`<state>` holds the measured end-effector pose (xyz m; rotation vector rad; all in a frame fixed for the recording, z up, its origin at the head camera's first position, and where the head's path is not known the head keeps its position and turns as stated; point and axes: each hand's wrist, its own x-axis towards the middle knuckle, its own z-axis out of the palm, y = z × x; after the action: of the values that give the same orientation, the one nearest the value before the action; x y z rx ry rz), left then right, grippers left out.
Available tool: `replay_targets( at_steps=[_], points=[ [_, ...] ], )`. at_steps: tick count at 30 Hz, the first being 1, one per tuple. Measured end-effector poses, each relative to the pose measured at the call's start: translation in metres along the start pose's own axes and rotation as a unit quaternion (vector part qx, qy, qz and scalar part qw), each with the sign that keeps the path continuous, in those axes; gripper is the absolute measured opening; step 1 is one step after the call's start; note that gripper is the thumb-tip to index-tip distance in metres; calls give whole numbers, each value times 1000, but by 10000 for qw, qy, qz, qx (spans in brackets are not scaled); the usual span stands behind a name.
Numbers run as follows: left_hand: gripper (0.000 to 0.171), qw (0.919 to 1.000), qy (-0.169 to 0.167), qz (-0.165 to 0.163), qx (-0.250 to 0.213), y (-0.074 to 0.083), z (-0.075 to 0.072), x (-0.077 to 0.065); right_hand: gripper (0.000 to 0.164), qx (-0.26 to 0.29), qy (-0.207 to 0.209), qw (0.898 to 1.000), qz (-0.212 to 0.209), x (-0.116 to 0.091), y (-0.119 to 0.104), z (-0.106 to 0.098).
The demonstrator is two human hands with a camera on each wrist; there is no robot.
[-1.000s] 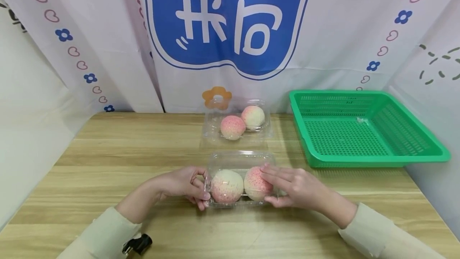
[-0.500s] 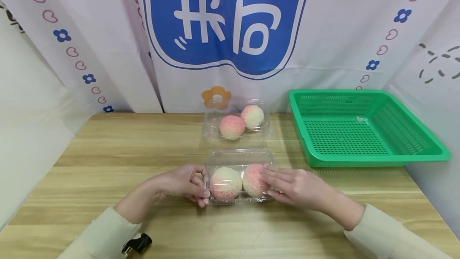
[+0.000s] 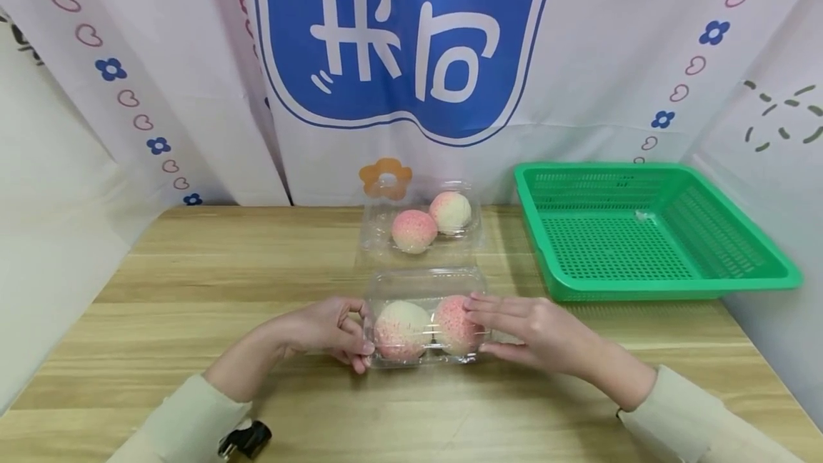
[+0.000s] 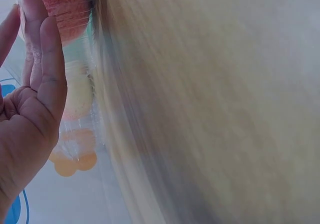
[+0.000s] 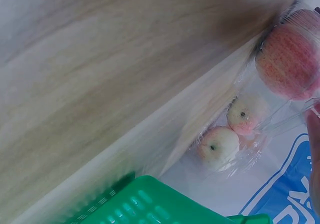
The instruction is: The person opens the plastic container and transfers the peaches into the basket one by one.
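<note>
A clear plastic box [image 3: 429,358] with two pink-and-cream peaches inside stands on the table before me. The left peach [image 3: 402,332] shows mostly cream, the right peach [image 3: 455,326] mostly pink. At the box's left end my left hand [image 3: 328,331] pinches the plastic between thumb and fingers. My right hand [image 3: 534,327] rests on the right end, its fingers fairly straight across the plastic beside the right peach. In the left wrist view, the left hand [image 4: 35,99] lies along the box. Glare hides whether the lid is fastened.
Behind it lies a second clear box [image 3: 379,238] holding two peaches [image 3: 414,231]. A green plastic basket [image 3: 669,284] stands at the back right, with a small clear scrap inside. Near the left sleeve is a black object [image 3: 246,440]. A printed cloth [image 3: 321,163] hangs behind the table.
The near box has shifted slightly back and left. My right thumb has moved up along the box's right end. The far box and basket stay in place.
</note>
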<state>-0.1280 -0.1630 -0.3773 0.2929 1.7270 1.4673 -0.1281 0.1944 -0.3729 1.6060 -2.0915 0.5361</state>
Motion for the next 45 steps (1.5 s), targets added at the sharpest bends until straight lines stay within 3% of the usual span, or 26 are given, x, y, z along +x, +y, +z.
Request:
replay_targets(
  at_steps=[10,18,31,40,45],
  points=[
    [28,9998,-91,85,-154,-2,0,2,37,208,147,9995,162,2,3,-2],
    [37,9999,38,45,-107,-1,0,1,39,535,173,9968,562,10,5,-10],
    [27,9994,-101,256,-219,-2,-1,2,32,1139,556,9895,695,20,17,-15],
    [28,9994,-66,260,-195,-2,-2,2,36,1534,607,9762,1409,31,22,-22],
    [28,9996,-23,250,-150,-3,-1,3,31,2017,566,9502,2307,34,22,-23]
  ],
)
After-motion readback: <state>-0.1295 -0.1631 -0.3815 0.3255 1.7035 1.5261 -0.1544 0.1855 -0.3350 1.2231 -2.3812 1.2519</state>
